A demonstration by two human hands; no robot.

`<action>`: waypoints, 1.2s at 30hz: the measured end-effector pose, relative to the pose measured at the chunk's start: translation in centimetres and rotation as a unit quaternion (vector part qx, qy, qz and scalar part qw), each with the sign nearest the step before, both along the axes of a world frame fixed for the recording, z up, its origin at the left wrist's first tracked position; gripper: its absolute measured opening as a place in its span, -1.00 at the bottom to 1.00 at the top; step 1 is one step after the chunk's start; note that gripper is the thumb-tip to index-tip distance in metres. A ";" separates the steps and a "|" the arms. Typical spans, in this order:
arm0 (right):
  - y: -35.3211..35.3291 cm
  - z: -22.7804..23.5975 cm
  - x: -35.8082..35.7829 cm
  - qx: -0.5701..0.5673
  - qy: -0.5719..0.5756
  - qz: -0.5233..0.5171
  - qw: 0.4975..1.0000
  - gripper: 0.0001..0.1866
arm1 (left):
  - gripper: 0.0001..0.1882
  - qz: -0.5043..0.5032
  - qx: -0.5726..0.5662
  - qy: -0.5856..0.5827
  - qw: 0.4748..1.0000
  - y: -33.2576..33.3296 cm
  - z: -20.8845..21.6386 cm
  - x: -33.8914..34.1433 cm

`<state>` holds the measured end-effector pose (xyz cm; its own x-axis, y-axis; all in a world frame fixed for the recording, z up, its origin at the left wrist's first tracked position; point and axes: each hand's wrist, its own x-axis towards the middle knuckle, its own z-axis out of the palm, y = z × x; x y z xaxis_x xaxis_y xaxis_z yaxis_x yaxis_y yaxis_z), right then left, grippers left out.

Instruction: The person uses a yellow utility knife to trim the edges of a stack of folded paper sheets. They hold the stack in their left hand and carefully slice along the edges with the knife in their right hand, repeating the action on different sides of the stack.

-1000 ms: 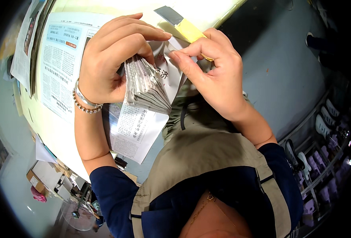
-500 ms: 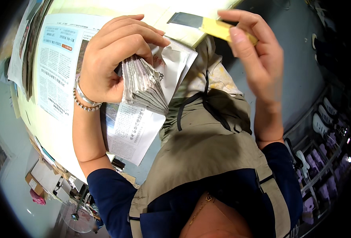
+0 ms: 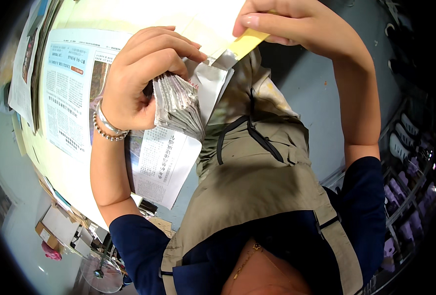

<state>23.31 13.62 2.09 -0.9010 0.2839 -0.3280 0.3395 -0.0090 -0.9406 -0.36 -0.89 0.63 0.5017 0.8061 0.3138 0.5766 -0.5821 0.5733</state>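
My left hand (image 3: 141, 76) is closed round a thick bundle of folded newspaper (image 3: 178, 105), its many layers fanned out toward my body. The fingers lie over the top of the bundle, by a white outer sheet (image 3: 209, 88) that stands out to the right. My right hand (image 3: 296, 24) pinches the yellow handle of a flat scraper (image 3: 250, 43). The scraper's grey blade meets the far edge of the white sheet; its tip is hidden there. Below the bundle an open newspaper sheet (image 3: 164, 164) hangs over the table edge.
More newspaper (image 3: 63, 93) lies on the pale table (image 3: 105, 14), with a paper stack (image 3: 36, 73) at the far left. Boxes (image 3: 60, 219) and a fan (image 3: 100, 270) stand at the lower left. At the right is a rack (image 3: 400, 211) holding white and purple items.
My right hand has moved left and away from me, bringing the scraper's blade to the white sheet's far edge. My left hand still grips the bundle, nearly in the same place.
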 end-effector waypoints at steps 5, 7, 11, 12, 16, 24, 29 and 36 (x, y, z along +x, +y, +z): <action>0.8 0.1 -1.6 0.002 -0.023 0.104 0.994 -0.72 | -0.80 -0.002 0.001 0.003 1.000 0.2 -0.4 0.2; 0.1 0.3 -1.8 0.037 -0.039 0.091 0.994 -0.72 | -0.79 -0.006 0.006 0.003 1.000 0.3 -0.5 0.1; 0.0 0.0 -0.8 0.010 -0.027 0.060 0.998 -0.73 | -0.75 -0.011 0.012 0.003 1.000 0.3 -0.9 -0.1; 0.2 -0.6 -0.1 -0.013 -0.003 0.060 0.998 -0.73 | -0.73 -0.011 0.012 0.003 1.000 0.3 -0.9 -0.1; -0.8 -1.1 1.1 -0.030 0.031 0.034 0.998 -0.75 | -0.66 -0.056 0.060 0.004 0.997 0.9 -1.1 -0.8; -3.9 0.1 1.5 0.179 0.060 -0.037 0.981 -0.76 | -0.62 0.030 0.000 0.008 1.000 -0.1 0.2 0.4; -3.1 -0.6 1.4 0.169 0.077 -0.014 0.983 -0.74 | -0.24 0.000 -0.063 -0.012 0.998 0.5 -0.7 -0.7; -2.5 -2.0 0.5 0.034 0.048 0.048 0.997 -0.75 | -0.39 -0.008 -0.067 -0.029 0.997 0.3 -0.3 -0.8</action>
